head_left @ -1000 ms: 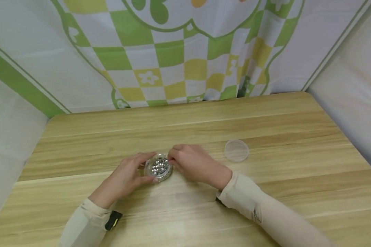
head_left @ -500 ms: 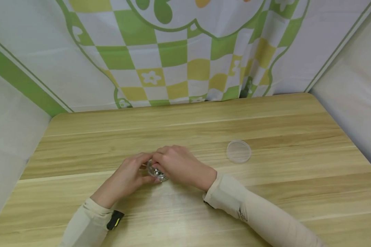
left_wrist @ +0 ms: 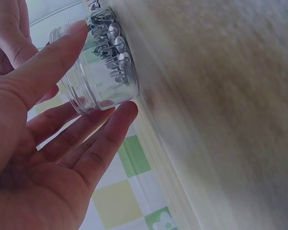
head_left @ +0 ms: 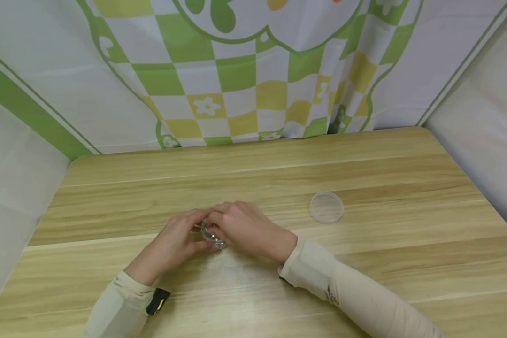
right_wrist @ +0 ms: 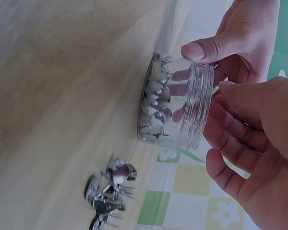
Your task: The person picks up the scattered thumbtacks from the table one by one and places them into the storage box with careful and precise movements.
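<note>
A clear, screw-threaded round jar (right_wrist: 187,120) stands on the table with silver dome-headed thumbtacks (right_wrist: 156,98) in its bottom. My left hand (head_left: 173,244) grips the jar, its thumb on the near side and its fingers round the far side. In the left wrist view, the same jar (left_wrist: 113,93) shows more tacks (left_wrist: 108,43) through its wall. My right hand (head_left: 247,230) is over the jar's mouth with its fingers bent at the rim; whether they pinch a tack is hidden. Beside the jar lies a small heap of thumbtacks (right_wrist: 108,191) on the table.
A clear round lid (head_left: 326,207) lies on the wooden table (head_left: 384,188) to the right of the hands. Behind the table hangs a green, yellow and white checked curtain (head_left: 236,75). White cloth covers both sides.
My right hand has moved left from the jar's right edge to over its mouth, covering most of the tacks. During the last half second it barely moves. The left hand keeps its grip.
</note>
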Action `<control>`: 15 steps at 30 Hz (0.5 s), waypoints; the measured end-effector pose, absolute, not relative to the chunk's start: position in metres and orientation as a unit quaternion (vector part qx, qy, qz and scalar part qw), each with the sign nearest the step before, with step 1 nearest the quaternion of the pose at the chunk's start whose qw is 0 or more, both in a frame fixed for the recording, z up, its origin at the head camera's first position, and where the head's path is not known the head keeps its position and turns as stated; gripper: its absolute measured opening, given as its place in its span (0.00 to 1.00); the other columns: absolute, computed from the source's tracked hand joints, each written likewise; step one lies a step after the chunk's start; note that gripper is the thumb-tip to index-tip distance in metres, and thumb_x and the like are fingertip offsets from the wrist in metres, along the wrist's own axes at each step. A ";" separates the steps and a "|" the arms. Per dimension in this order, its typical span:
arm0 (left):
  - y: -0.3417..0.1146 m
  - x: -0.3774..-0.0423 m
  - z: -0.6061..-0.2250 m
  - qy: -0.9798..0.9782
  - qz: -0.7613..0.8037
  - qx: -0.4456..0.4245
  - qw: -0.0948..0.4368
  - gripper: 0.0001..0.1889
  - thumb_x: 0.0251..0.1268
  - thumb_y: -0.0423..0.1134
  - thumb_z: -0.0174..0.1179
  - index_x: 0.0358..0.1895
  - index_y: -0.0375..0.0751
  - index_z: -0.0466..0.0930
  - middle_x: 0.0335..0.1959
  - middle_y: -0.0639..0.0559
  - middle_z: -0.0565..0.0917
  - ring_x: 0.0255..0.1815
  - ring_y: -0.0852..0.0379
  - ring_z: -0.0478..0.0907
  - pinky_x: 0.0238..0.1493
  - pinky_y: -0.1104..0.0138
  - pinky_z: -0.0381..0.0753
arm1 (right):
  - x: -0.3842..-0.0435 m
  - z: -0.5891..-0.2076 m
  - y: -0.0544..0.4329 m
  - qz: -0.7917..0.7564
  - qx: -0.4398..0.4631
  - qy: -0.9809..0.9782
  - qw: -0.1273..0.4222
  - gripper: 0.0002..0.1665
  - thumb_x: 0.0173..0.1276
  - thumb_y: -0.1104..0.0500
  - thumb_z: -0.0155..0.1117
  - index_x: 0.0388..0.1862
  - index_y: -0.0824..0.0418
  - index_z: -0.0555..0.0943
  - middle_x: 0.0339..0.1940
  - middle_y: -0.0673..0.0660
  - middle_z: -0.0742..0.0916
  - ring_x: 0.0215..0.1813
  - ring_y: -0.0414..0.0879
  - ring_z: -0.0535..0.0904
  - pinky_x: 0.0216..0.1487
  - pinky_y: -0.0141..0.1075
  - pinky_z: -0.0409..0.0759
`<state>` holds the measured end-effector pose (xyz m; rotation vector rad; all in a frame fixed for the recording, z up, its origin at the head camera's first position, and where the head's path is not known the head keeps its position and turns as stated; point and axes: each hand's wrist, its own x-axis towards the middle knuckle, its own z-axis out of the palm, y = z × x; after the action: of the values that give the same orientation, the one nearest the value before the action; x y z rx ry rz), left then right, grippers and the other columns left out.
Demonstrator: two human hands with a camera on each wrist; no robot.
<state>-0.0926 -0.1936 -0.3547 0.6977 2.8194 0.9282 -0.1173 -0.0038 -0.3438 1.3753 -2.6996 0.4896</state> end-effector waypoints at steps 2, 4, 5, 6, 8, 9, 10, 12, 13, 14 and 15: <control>-0.193 -0.093 -0.355 0.925 0.302 0.226 0.048 0.35 0.47 0.38 0.76 0.62 0.37 0.75 0.52 0.44 0.84 0.47 0.48 0.84 0.49 0.58 0.87 | -0.118 -0.343 0.000 0.164 0.446 -0.880 0.032 0.11 0.73 0.52 0.59 0.46 0.52 0.85 0.49 0.47 0.87 0.47 0.38 0.84 0.51 0.35 0.84; -0.193 -0.093 -0.355 0.927 0.299 0.222 0.051 0.37 0.46 0.39 0.76 0.63 0.37 0.74 0.54 0.43 0.83 0.47 0.48 0.84 0.50 0.57 0.86 | -0.119 -0.343 0.007 0.170 0.441 -0.881 0.030 0.11 0.72 0.53 0.60 0.47 0.53 0.85 0.47 0.47 0.87 0.47 0.39 0.84 0.52 0.35 0.84; -0.193 -0.093 -0.355 0.928 0.297 0.219 0.052 0.37 0.46 0.40 0.76 0.64 0.36 0.73 0.55 0.42 0.83 0.47 0.47 0.84 0.50 0.56 0.86 | -0.119 -0.342 0.011 0.173 0.437 -0.882 0.030 0.11 0.72 0.53 0.60 0.47 0.54 0.85 0.45 0.47 0.87 0.46 0.39 0.84 0.51 0.36 0.84; -0.193 -0.093 -0.355 0.929 0.296 0.217 0.054 0.38 0.46 0.41 0.76 0.64 0.36 0.73 0.55 0.42 0.83 0.48 0.47 0.84 0.51 0.56 0.86 | -0.120 -0.341 0.016 0.175 0.433 -0.884 0.032 0.11 0.72 0.53 0.60 0.47 0.54 0.85 0.44 0.48 0.87 0.45 0.40 0.84 0.51 0.36 0.84; -0.192 -0.093 -0.355 0.930 0.294 0.215 0.055 0.39 0.46 0.41 0.76 0.64 0.35 0.73 0.57 0.40 0.82 0.49 0.46 0.83 0.52 0.54 0.85 | -0.121 -0.341 0.026 0.179 0.426 -0.886 0.035 0.11 0.71 0.53 0.60 0.46 0.55 0.85 0.42 0.48 0.87 0.44 0.40 0.84 0.49 0.36 0.84; -0.192 -0.092 -0.355 0.930 0.294 0.214 0.055 0.39 0.46 0.41 0.76 0.64 0.34 0.72 0.57 0.40 0.82 0.49 0.45 0.83 0.53 0.53 0.85 | -0.121 -0.341 0.031 0.179 0.421 -0.888 0.037 0.11 0.71 0.53 0.61 0.46 0.55 0.85 0.41 0.48 0.87 0.43 0.40 0.84 0.48 0.36 0.84; -0.192 -0.092 -0.355 0.930 0.293 0.213 0.055 0.39 0.45 0.41 0.76 0.64 0.34 0.72 0.57 0.40 0.82 0.50 0.45 0.83 0.53 0.53 0.84 | -0.121 -0.342 0.037 0.177 0.418 -0.890 0.040 0.11 0.71 0.53 0.60 0.45 0.56 0.85 0.41 0.48 0.87 0.43 0.41 0.84 0.47 0.37 0.84; -0.192 -0.092 -0.354 0.931 0.293 0.212 0.055 0.39 0.45 0.41 0.76 0.64 0.34 0.72 0.57 0.39 0.82 0.50 0.44 0.83 0.54 0.52 0.84 | -0.122 -0.343 0.048 0.176 0.412 -0.893 0.041 0.11 0.72 0.54 0.60 0.44 0.57 0.85 0.40 0.49 0.87 0.42 0.41 0.84 0.46 0.37 0.85; -0.192 -0.092 -0.354 0.931 0.292 0.212 0.054 0.39 0.45 0.40 0.76 0.64 0.34 0.72 0.57 0.39 0.82 0.50 0.44 0.83 0.54 0.52 0.84 | -0.123 -0.343 0.053 0.176 0.409 -0.894 0.042 0.10 0.72 0.54 0.60 0.43 0.57 0.85 0.40 0.49 0.87 0.42 0.42 0.84 0.46 0.37 0.85; -0.192 -0.092 -0.354 0.931 0.292 0.212 0.054 0.39 0.45 0.40 0.76 0.64 0.34 0.72 0.57 0.39 0.82 0.49 0.44 0.83 0.53 0.52 0.84 | -0.123 -0.344 0.058 0.176 0.406 -0.896 0.044 0.10 0.72 0.55 0.60 0.43 0.57 0.85 0.40 0.49 0.87 0.42 0.42 0.84 0.45 0.37 0.85; -0.192 -0.091 -0.354 0.931 0.291 0.212 0.053 0.39 0.45 0.40 0.76 0.64 0.34 0.72 0.57 0.38 0.82 0.49 0.44 0.83 0.53 0.52 0.84 | -0.124 -0.344 0.063 0.178 0.402 -0.897 0.043 0.10 0.71 0.55 0.60 0.43 0.57 0.85 0.40 0.50 0.87 0.41 0.42 0.84 0.45 0.37 0.85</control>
<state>-0.0913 -0.1920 -0.3540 0.6432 2.8305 0.8858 -0.1238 0.0627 -0.3442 1.2277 -2.7438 0.5427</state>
